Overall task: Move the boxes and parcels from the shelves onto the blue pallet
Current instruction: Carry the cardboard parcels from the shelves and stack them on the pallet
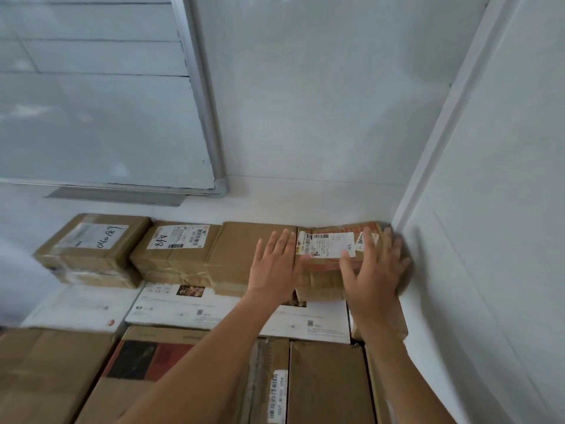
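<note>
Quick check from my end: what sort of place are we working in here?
Probably a parcel storeroom or small warehouse corner. Taped cardboard boxes with shipping labels are stacked in layers against plain white walls, and both hands, left hand and right hand, are open at a labelled parcel.

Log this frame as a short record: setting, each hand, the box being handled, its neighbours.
setting: stacked boxes in a white wall corner
left hand: open, fingers straight, at the left side of the labelled box
right hand: open, fingers spread over that box's right end
labelled box: top row, against the right wall
neighbours: plain brown box directly left; box marked A68 beyond it
pallet: not in view
</note>
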